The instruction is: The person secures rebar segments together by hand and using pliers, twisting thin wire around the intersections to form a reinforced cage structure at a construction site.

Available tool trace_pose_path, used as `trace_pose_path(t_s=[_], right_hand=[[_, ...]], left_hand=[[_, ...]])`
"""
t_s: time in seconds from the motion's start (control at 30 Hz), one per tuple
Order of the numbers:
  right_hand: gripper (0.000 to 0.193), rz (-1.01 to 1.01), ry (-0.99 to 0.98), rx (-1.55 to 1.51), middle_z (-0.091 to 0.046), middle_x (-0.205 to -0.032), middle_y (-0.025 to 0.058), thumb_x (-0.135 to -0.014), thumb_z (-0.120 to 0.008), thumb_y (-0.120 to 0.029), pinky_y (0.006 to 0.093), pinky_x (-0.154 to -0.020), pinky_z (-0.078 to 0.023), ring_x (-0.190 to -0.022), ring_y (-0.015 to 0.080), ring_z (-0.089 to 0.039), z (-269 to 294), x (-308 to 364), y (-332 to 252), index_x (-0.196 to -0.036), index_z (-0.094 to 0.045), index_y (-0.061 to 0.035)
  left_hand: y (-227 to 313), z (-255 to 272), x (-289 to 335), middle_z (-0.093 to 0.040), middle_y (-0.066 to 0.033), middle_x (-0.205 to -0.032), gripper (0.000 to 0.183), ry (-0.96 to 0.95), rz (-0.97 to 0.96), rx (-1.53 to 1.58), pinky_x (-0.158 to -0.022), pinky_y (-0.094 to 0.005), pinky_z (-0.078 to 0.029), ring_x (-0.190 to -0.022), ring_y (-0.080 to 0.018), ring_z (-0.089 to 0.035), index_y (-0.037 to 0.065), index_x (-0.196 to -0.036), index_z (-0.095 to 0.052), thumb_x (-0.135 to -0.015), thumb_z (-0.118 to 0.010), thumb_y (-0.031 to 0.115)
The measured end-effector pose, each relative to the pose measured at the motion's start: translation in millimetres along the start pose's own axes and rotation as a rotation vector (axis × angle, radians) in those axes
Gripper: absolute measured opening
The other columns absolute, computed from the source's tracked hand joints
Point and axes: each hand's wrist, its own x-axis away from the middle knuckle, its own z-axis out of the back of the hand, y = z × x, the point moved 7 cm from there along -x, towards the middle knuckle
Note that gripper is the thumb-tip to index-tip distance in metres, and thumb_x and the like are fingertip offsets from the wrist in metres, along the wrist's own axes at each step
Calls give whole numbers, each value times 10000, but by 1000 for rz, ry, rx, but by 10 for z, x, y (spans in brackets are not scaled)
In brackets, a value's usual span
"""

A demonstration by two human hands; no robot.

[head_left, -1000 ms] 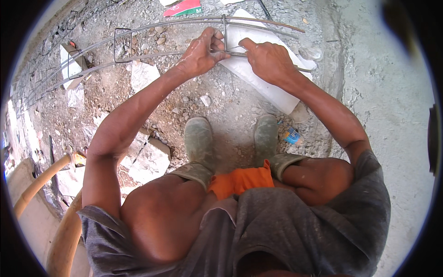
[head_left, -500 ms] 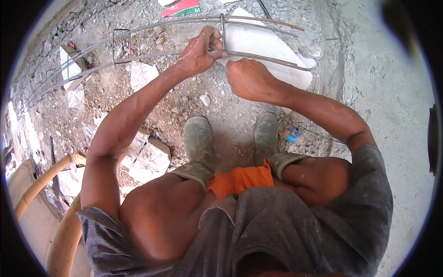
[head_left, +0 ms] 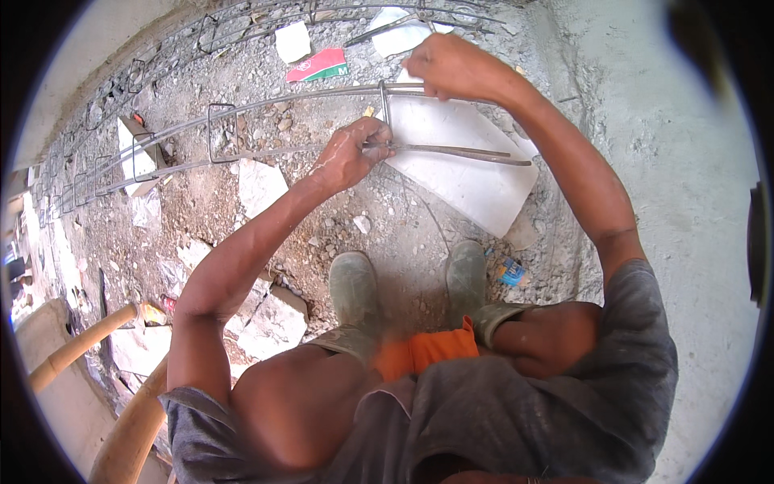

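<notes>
A long cage of steel rebar crosses in front of me, with square stirrups along it. My left hand is closed around the near bar where it meets the lower corner of a stirrup. The bar ends stick out to the right of it. My right hand is raised over the far bar, right of that stirrup, its fingers curled in. What those fingers hold, if anything, I cannot make out. A white sheet lies beneath the bar ends.
Another rebar cage lies farther off. Rubble and broken white slabs cover the ground at left, near bamboo poles. My boots stand before the cage. A red and green piece of packaging lies between the cages. Concrete extends at right.
My right hand has moved up and away from beside the left one, to above the far bar. The left hand stays at the stirrup corner. The view has shifted, showing more ground beyond the cage.
</notes>
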Motion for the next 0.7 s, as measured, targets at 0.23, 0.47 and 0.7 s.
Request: trace_pose_path(t_s=[0.23, 0.47, 0.7], right_hand=[[248, -436, -54, 7, -679, -733, 170, -806, -632, -183, 375, -590, -520, -653, 237, -668, -35, -1230, 1964, -867, -685, 51], [376, -224, 198, 417, -631, -1125, 323, -779, -566, -81, 493, -914, -490, -1065, 447, -622, -240, -1508, 3178, -1121, -581, 76], [405, -226, 144, 5, -629, -1003, 314, -714, -632, -95, 501, -848, -495, -991, 482, -616, -1227, -1682, 2624, -1064, -532, 82]], left_hand=[[136, 11, -109, -629, -128, -1006, 255, -27, 0, 15, -836, -395, -506, -931, -299, -642, 36, -1028, -602, -849, -739, 154], [341, 193, 21, -634, -128, -1002, 246, 82, -253, 111, -812, -407, -518, -939, -310, -655, 42, -1005, -601, -839, -744, 153], [-28, 71, 775, -636, -129, -1004, 258, 202, -4, 151, -812, -404, -520, -937, -305, -659, 41, -1015, -598, -842, -744, 165]])
